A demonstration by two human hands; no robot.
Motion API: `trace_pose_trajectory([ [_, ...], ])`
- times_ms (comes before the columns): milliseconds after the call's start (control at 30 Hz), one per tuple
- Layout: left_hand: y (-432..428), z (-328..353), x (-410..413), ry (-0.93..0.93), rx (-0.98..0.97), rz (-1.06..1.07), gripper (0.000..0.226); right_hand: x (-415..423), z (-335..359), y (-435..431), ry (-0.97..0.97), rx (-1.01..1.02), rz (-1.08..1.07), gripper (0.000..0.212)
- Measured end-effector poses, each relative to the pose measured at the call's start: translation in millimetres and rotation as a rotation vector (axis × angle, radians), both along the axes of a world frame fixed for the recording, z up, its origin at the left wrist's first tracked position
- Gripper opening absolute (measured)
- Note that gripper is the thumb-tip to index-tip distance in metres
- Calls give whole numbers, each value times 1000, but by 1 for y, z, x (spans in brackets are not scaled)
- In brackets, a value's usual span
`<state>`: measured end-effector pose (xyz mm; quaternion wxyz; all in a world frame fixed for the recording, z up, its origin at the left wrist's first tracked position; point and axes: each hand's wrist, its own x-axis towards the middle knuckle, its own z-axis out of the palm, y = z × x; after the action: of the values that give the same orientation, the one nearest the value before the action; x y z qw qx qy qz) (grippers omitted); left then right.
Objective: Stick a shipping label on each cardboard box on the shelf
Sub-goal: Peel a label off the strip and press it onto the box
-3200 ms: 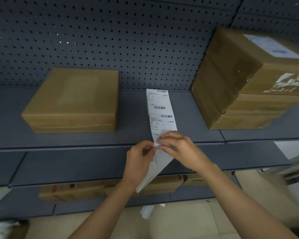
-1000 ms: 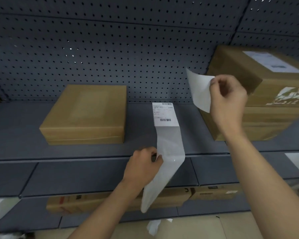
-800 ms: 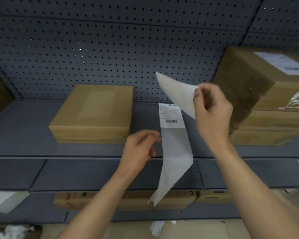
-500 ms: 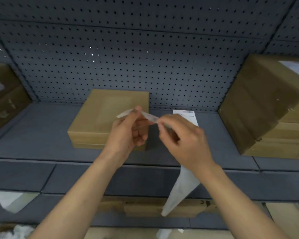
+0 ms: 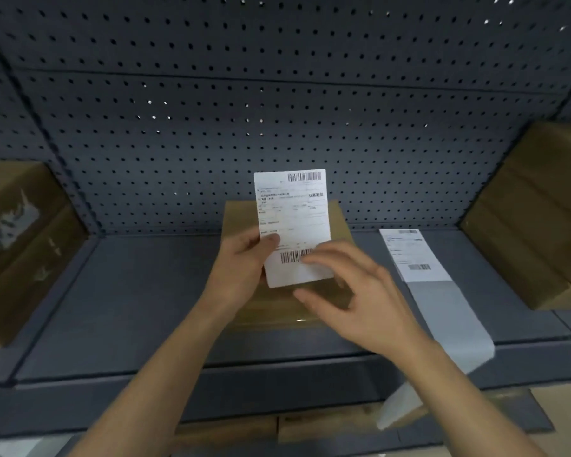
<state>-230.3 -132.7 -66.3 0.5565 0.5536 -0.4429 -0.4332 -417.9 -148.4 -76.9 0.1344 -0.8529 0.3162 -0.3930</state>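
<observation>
— Two hands over one box, is that it?
— Yes. The left hand (image 5: 244,262) pinches a shipping label (image 5: 294,225) by its left edge, thumb on the printed face, holding it nearly upright above the cardboard box (image 5: 287,301) in the middle of the shelf (image 5: 129,301).
— And the right hand (image 5: 353,291)?
— Spread open, fingers (image 5: 314,255) at the label's lower barcode; I can't tell whether they press it or only brush it. It grips nothing.
— Is the label stuck down?
— Not that I can see. Its lower edge sits low against the box top, the rest stands clear.
— What else is on the shelf?
— A strip of labels (image 5: 416,258) lies just right of the box, its bare backing hanging over the shelf edge. More boxes stand at the far left (image 5: 20,245) and far right (image 5: 534,219), with a pegboard wall (image 5: 277,94) behind.
</observation>
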Motion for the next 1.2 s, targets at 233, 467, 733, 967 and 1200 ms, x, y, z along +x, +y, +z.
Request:
trace_pose_trajectory([
  [233,-7,-4,32,71,7,-103,23,19,11,-31,-466,540,-331,7],
  [467,-14,0,37,70,21,-125,22,30,14,-45,-533,810,-194,17],
  [733,-24,-6,46,-102,177,-120,22,33,12,-58,-394,644,-178,12],
  [967,-29,-2,41,-73,178,-64,17,31,15,-64,-410,624,-191,13],
  [1200,-30,0,46,-79,165,-98,21,21,18,-77,-477,733,-182,14],
])
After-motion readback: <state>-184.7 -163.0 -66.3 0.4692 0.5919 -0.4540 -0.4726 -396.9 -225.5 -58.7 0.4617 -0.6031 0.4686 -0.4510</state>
